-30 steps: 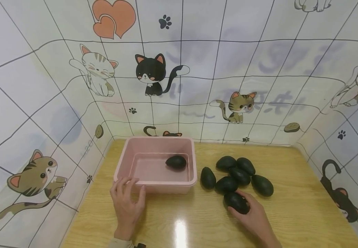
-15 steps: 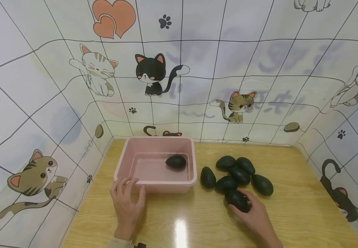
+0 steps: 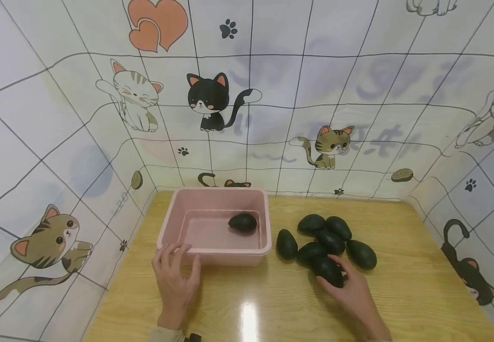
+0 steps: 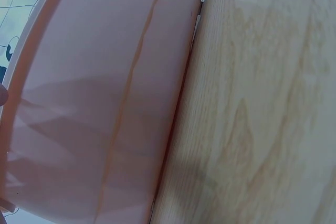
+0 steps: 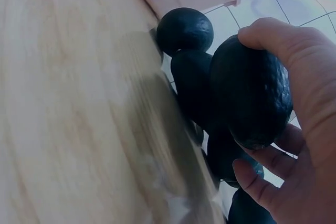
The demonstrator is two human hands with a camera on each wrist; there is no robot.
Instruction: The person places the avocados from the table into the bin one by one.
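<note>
My right hand [image 3: 355, 290] grips a dark avocado [image 3: 327, 272], thumb on its near side and fingers on its far side. In the right wrist view, the held avocado [image 5: 248, 95] overlaps other avocados behind it, tilted on its end. The left hand [image 3: 175, 280] holds the front left corner of a pink plastic box [image 3: 230, 251], its fingers bent over the rim and its thumb against the front. One avocado [image 3: 243, 223] lies inside the box, toward the right. The left wrist view is mostly filled by the box wall [image 4: 100, 87].
Several more avocados [image 3: 330, 242] lie in a loose group right of the box, one of them [image 3: 287, 245] close to its side. Everything stands on a wooden table [image 3: 272, 304]. Behind and at both sides rises a cat-patterned white covering [image 3: 268, 123].
My right hand has moved slightly away from me with the avocado, which now overlaps the group more. The left hand and the box stay in place.
</note>
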